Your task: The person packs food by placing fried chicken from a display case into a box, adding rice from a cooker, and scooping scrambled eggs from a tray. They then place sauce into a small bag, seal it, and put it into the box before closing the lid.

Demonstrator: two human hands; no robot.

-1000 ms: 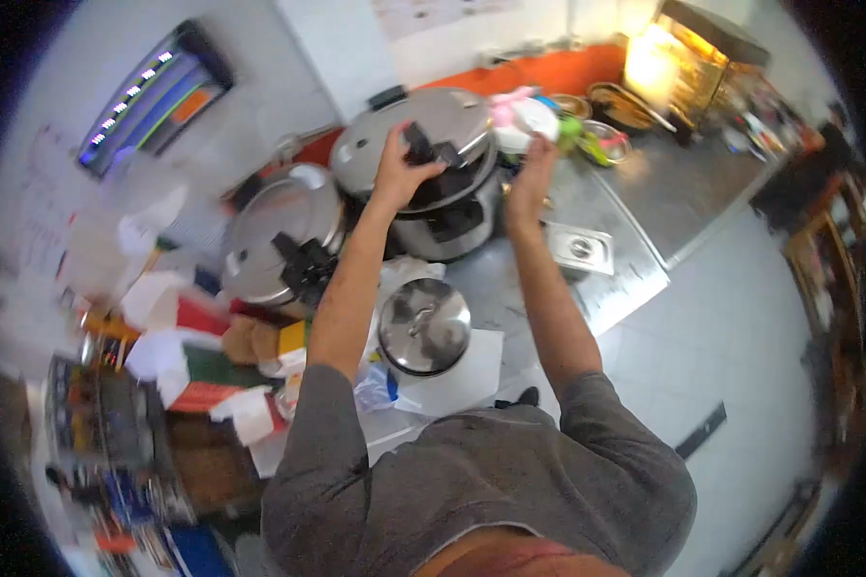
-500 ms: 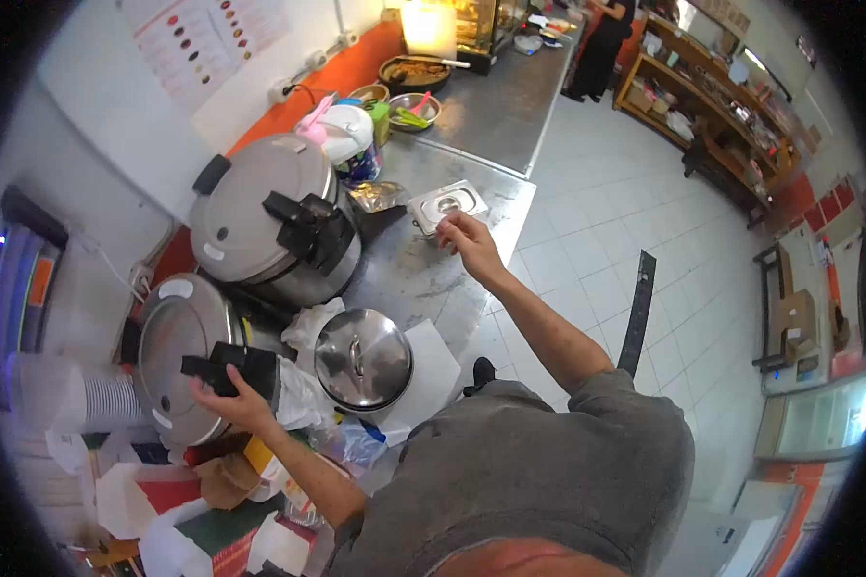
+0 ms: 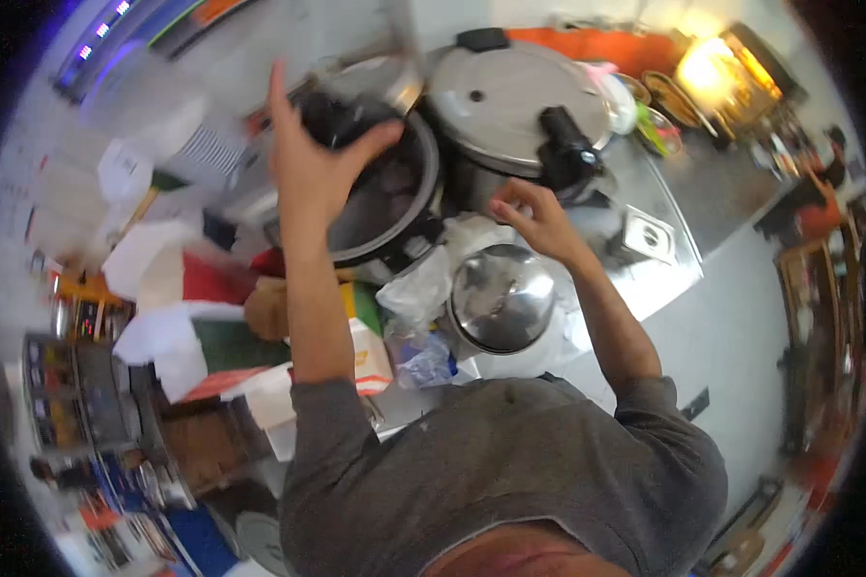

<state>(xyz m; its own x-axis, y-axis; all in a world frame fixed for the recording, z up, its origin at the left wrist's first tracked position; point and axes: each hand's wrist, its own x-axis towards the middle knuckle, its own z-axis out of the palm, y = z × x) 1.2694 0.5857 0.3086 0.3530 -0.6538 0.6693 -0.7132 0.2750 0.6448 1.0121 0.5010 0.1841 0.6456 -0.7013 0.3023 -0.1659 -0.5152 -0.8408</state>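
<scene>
The near cooker (image 3: 380, 197) stands with its lid raised, its dark inside showing. At the black handle of that lid (image 3: 370, 82) is my left hand (image 3: 313, 168), thumb and fingers spread wide; the image is blurred there, and contact cannot be made out. My right hand (image 3: 534, 216) has curled fingers and hovers above a round steel lid (image 3: 502, 296), in front of the larger cooker (image 3: 520, 101), which is closed. Whether anything is between its fingers is too small to tell. White plastic bags (image 3: 419, 288) lie between the near cooker and the round lid.
Folded cartons (image 3: 250, 346) crowd the left side. A small steel container (image 3: 645, 236) sits on the metal counter (image 3: 683, 207) at the right. Behind it are bowls (image 3: 656, 133) and a lit display case (image 3: 726, 77). A person (image 3: 818, 207) is at the far right.
The view has turned left. The near cooker's lid has gone from closed to raised. My left hand has opened wide, and my right hand has moved from the small container toward the cookers.
</scene>
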